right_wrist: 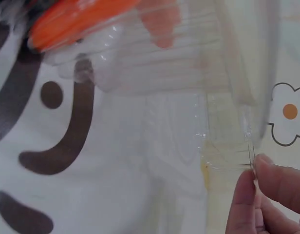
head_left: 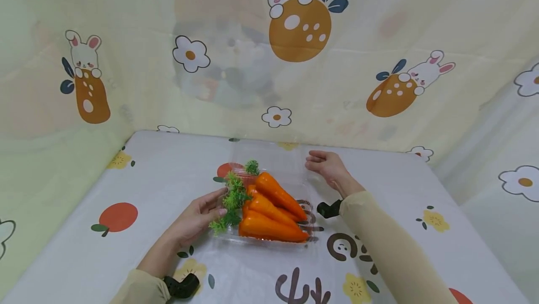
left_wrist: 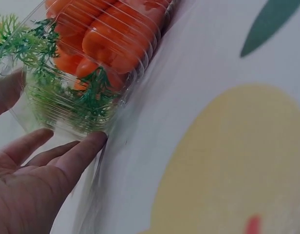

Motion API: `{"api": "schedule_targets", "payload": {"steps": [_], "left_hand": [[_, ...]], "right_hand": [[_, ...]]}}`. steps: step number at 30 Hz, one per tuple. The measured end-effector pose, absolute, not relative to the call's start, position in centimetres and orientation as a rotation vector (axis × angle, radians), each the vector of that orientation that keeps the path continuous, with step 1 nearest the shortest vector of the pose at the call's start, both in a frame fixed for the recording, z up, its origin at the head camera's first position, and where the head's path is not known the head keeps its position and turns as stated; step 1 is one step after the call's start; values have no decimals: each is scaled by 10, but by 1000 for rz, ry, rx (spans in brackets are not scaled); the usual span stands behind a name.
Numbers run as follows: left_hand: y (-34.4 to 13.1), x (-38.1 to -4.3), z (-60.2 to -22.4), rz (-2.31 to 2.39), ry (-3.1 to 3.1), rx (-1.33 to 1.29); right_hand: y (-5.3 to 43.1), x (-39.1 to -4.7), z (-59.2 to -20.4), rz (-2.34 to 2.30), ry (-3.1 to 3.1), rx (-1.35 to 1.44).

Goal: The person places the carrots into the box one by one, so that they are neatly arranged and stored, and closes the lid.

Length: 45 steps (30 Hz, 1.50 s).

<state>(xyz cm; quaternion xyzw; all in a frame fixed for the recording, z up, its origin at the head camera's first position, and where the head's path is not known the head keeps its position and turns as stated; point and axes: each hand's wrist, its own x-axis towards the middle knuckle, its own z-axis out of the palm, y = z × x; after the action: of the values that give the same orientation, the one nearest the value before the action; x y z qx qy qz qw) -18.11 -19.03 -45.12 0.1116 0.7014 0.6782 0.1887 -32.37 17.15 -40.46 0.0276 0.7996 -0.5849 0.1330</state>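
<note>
A clear plastic clamshell box [head_left: 273, 243] lies on the table with its lid [head_left: 269, 154] raised at the far side. Inside it are several orange carrots [head_left: 273, 227] with green leafy tops [head_left: 233, 199] toward the left. My left hand [head_left: 195, 217] is at the box's left end, its fairly straight fingers [left_wrist: 82, 158] touching the ribbed wall beside the leaves. At the lid's right edge, my right hand [head_left: 330, 170] pinches the thin plastic between thumb and fingers, as the right wrist view shows [right_wrist: 269, 195].
A printed cloth [head_left: 160, 173] with fruit, flowers and dark drawings covers the table. Behind it hangs a pale curtain [head_left: 236, 121] with rabbits and flowers, and more curtain closes both sides. Each wrist carries a small black camera [head_left: 330, 209].
</note>
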Motion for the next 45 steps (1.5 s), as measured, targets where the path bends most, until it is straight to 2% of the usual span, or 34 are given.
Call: {"api": "schedule_targets", "payload": {"steps": [7, 24, 32, 40, 45], "left_hand": [[-189, -180, -449, 1893, 1980, 343], [-190, -178, -441, 1932, 1901, 243], [-196, -173, -427, 1909, 1855, 138], [-198, -166, -412, 1830, 1887, 108], [-203, -162, -407, 1763, 1892, 178]], "right_hand": [[180, -313, -396, -1716, 2413, 68], [192, -267, -376, -1329, 2814, -489], [194, -250, -383, -1178, 2884, -602], [193, -241, -390, -999, 3002, -1030], [194, -237, -394, -846, 3048, -1154]]}}
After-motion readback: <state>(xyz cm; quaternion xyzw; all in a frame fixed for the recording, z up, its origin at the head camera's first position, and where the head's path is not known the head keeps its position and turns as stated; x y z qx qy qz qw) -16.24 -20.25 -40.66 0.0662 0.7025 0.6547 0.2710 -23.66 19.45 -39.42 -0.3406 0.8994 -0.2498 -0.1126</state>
